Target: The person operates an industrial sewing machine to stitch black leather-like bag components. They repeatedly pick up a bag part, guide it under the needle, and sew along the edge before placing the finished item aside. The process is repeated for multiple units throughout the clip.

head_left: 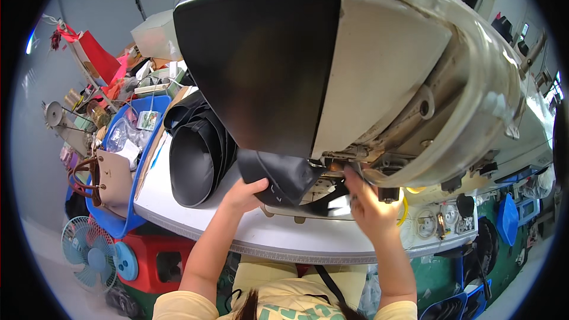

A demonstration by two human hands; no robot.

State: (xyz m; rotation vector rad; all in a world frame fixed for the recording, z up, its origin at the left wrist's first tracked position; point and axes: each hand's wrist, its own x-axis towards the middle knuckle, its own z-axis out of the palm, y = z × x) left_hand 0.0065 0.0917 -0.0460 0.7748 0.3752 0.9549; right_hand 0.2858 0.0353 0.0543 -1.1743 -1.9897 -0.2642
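A large industrial sewing machine [385, 53], with a black end cover and a worn cream body, fills the upper middle. Beneath its needle area lies a curved piece of black leather-like material [278, 175]. My left hand [246, 195] pinches this piece at its left edge, thumb on top and fingers underneath. Close to the needle area, at the right end of the black piece, is my right hand [374, 208]. Its fingers are raised and smeared by motion, so whether they grip the material does not show. The machine head hides part of the stitching spot.
Several curled black sheets [192, 163] stand on the white table [284, 240] to the left. Beyond them a blue bin [127, 216] holds plastic bags, with a beige handbag [114, 181] against it. Bobbins [427, 223] lie at right; a fan [89, 252] and red stool [157, 266] are lower left.
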